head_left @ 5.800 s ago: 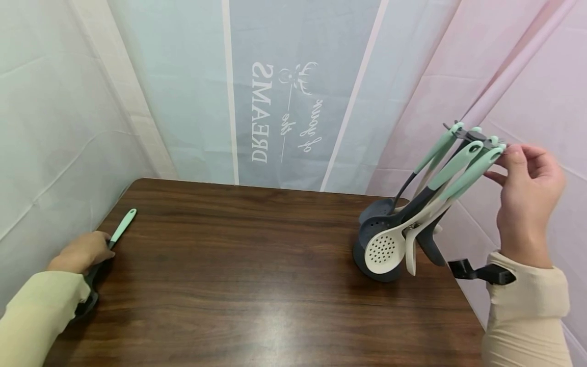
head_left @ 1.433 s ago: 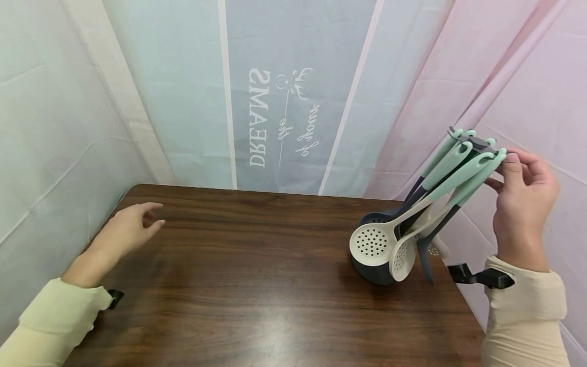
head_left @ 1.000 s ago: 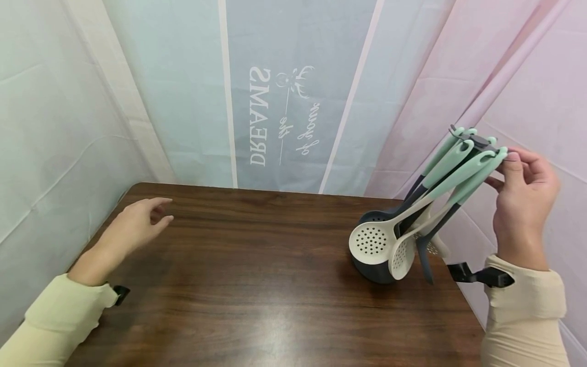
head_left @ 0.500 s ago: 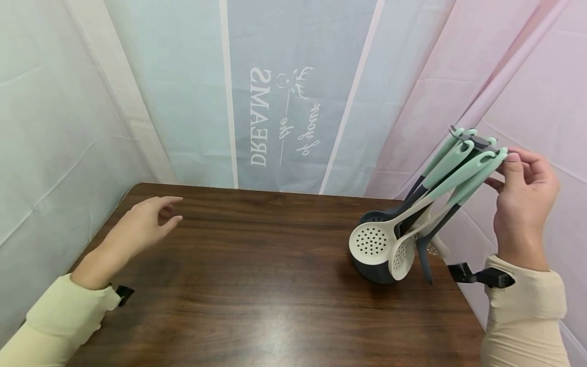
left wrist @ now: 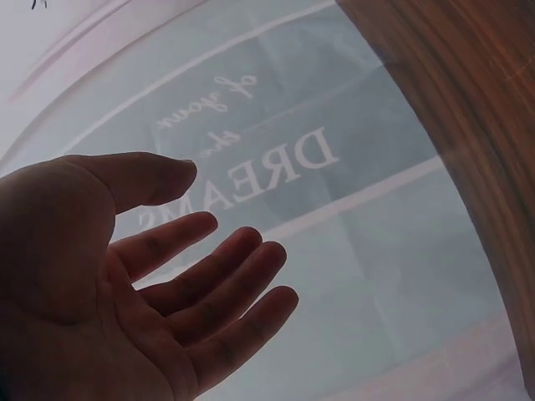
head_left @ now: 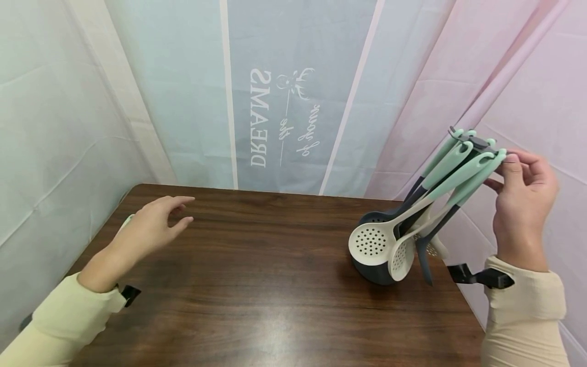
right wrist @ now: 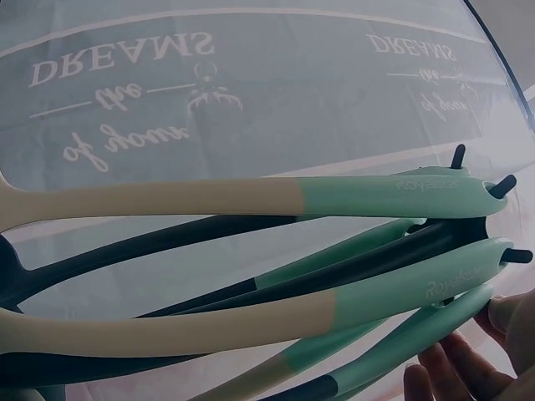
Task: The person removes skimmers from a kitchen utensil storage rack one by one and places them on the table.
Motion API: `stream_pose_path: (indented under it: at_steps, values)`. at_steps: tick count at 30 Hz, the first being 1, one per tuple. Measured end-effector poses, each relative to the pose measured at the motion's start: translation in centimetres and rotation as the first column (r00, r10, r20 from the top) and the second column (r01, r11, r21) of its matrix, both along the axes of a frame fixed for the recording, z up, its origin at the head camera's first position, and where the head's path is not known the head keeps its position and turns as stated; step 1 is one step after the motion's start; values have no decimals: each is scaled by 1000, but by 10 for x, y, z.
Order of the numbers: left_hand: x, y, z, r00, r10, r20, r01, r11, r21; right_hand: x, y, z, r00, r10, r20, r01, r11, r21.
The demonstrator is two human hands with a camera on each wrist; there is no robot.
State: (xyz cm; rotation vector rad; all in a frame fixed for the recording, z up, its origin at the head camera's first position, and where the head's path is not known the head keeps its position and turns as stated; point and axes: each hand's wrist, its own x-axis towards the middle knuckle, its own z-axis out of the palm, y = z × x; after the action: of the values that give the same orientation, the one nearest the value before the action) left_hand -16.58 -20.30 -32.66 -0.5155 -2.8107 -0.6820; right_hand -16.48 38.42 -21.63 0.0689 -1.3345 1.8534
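1. Way over at the left edge of the frame, a bit of some dark grey thing [head_left: 26, 322] sticks out from behind the pale sleeve [head_left: 78, 308]. Mostly hidden, so can't tell what it is.
2. Just right of that, left of centre, a mint handle tip [head_left: 126, 223] peeks out from behind the left hand; the rest is blocked.
3. Left hand [head_left: 149, 225] is at middle left, above the brown wooden surface [head_left: 257, 265], holding nothing. Fingers loose and slightly bent, thumb well apart from them; the left wrist view shows the bare palm.
4. Top middle is a grey-blue curtain [head_left: 293, 30] with white lettering, "DREAMS" being the big word, reading backwards.
5. Right of centre there's a utensil stand [head_left: 377, 274], dark round base on the surface. A bunch of mint-handled tools hang off its hooked top [head_left: 479, 143], including a cream skimmer [head_left: 370, 243] with a holey head in front of the base.
6. Far right, the right hand [head_left: 525, 196] has thumb and fingertips closed on the end of the nearest mint handle [right wrist: 410, 344], up by the hooks.
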Motion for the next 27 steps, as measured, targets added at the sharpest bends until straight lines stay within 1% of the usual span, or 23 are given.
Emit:
stream_pose_path:
  at_steps: [7, 13, 27]
  values:
    - [3, 7, 4, 999, -31, -10, 31, 1000, 2, 1, 0, 0, 1000, 0, -2, 0, 1000, -10]
    - [5, 16, 9, 998, -60, -6, 60, 998, -9, 1, 0, 0, 1000, -24, 10, 24, 1000, 6]
    - [4, 27, 7, 996, -92, -11, 92, 996, -11, 3, 1, -1, 999, -8, 31, 8, 1000, 4]
